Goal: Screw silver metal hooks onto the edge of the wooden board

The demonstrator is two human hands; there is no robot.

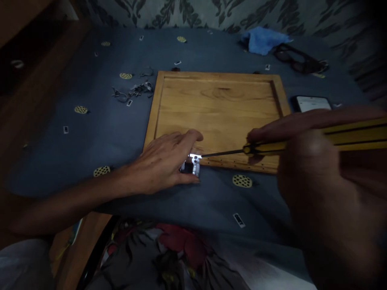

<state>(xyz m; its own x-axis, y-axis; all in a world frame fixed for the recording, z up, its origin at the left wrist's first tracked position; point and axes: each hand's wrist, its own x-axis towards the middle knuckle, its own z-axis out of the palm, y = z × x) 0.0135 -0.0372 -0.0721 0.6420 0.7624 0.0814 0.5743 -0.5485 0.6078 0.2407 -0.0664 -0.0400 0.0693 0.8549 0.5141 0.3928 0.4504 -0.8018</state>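
Note:
A framed wooden panel (217,100) lies flat on the patterned cloth. At its near edge sits a shiny metal hinge (196,161), with small dark holes running along the edge to its right. My left hand (165,161) holds the hinge there, thumb on the near side and fingers over the wood. A yellow-handled screwdriver (272,149) is gripped in my right hand (320,173), blurred and close to the camera. Its thin dark shaft points left, and the tip reaches the hinge. Whether the tip sits in a screw is too small to tell.
Small metal hardware and screws (137,90) lie left of the panel. Toward the back right are a blue cloth (261,40) and dark glasses (299,58). A phone (313,103) with a lit screen rests right of the panel. A wooden furniture edge (60,60) borders the left.

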